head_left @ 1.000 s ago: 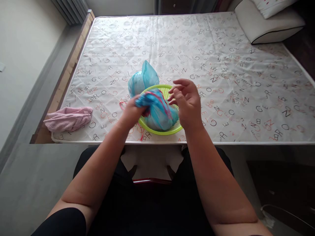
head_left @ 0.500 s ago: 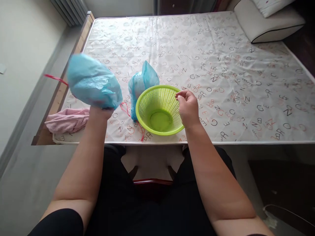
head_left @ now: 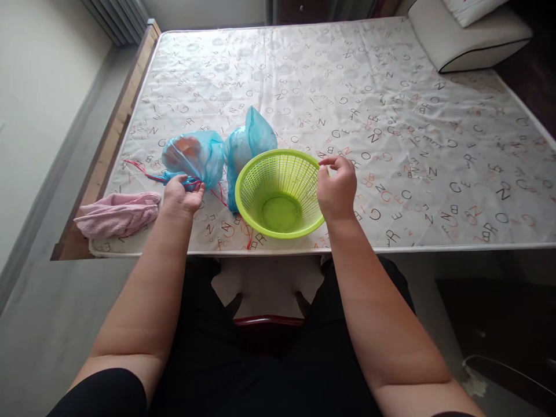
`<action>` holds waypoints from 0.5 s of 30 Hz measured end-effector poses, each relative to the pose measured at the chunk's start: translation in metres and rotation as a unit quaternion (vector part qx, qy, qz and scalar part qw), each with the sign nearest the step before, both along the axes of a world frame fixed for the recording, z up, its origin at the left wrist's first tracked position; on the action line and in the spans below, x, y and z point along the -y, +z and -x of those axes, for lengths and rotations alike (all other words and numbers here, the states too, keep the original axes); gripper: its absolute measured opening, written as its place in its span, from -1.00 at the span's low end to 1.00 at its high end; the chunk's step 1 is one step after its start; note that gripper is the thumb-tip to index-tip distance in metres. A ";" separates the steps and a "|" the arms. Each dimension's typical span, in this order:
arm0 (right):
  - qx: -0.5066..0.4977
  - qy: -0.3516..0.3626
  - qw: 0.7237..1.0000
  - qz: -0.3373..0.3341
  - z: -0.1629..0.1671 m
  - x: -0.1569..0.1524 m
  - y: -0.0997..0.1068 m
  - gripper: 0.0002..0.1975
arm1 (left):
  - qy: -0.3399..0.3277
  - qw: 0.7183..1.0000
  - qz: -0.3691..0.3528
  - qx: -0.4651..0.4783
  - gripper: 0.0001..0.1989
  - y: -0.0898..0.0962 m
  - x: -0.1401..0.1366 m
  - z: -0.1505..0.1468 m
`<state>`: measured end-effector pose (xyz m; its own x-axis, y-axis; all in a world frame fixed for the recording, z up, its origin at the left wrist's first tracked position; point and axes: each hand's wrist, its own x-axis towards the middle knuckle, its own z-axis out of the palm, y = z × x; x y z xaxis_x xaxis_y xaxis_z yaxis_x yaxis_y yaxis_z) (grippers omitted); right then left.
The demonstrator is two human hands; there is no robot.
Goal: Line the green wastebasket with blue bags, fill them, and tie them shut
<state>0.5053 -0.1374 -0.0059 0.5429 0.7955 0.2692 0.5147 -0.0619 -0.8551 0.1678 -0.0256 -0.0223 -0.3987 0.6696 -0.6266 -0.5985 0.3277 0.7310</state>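
Note:
My left hand (head_left: 181,196) is turned palm up at the gathered neck of a blue plastic bag (head_left: 195,153), fingers curled on its red drawstring. This bag rests on the mattress, and something orange-brown shows through it. My right hand (head_left: 337,186) is closed at the right rim of a green plastic basket (head_left: 281,213), thumb and forefinger pinching the edge. The basket has mesh sides and nothing visible inside. Behind its left side stands a second blue plastic bag (head_left: 254,136), partly hidden by the basket, its contents unclear.
A pink cloth (head_left: 118,214) lies at the mattress's near left corner, beside the wooden bed frame (head_left: 141,75). The letter-printed mattress (head_left: 391,145) stretches away in front of me. A white cushion (head_left: 469,40) sits at the far right.
My left hand has brought its blue bag down from the air onto the mattress, beside the other bag, and turned palm up. My right hand and the basket stay nearly still.

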 end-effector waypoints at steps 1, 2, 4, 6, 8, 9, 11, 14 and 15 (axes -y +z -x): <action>0.001 0.000 1.000 0.016 -0.002 0.000 -0.001 -0.84 | -0.004 1.000 0.000 0.003 -0.94 -0.001 0.001 -0.003; -0.003 0.003 0.999 0.038 -0.004 -0.001 -0.003 -0.85 | -0.010 1.000 0.006 0.007 -0.94 -0.001 0.002 -0.005; -0.016 0.014 0.996 0.083 -0.007 -0.002 -0.005 -0.85 | -0.030 0.999 0.026 0.013 -0.91 0.001 0.005 -0.009; -0.025 0.023 0.993 0.110 -0.008 -0.002 -0.008 -0.82 | -0.062 0.997 0.036 0.025 -0.80 0.007 0.009 -0.008; -0.030 0.024 0.992 0.119 -0.009 -0.002 -0.010 -0.78 | -0.098 0.994 0.033 0.042 -0.66 0.017 0.013 -0.001; -0.032 0.025 0.992 0.123 -0.009 -0.002 -0.010 -0.77 | -0.113 0.992 0.035 0.047 -0.60 0.023 0.014 0.005; -0.035 0.026 0.990 0.133 -0.010 -0.002 -0.010 -0.76 | -0.129 0.990 0.052 0.038 -0.51 0.033 0.017 0.021; -0.041 0.026 0.988 0.147 -0.009 -0.003 -0.007 -0.75 | -0.133 0.988 0.076 -0.004 -0.54 0.038 0.017 0.051; -0.044 0.025 0.987 0.150 -0.009 -0.003 -0.006 -0.75 | -0.139 0.987 0.073 -0.029 -0.59 0.035 0.016 0.061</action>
<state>0.5142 -0.1341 -0.0115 0.5120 0.8585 -0.0301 0.4474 -0.2964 -0.8438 0.1067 -0.0419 0.0129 -0.2495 0.6626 -0.7062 -0.4298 0.5777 0.6939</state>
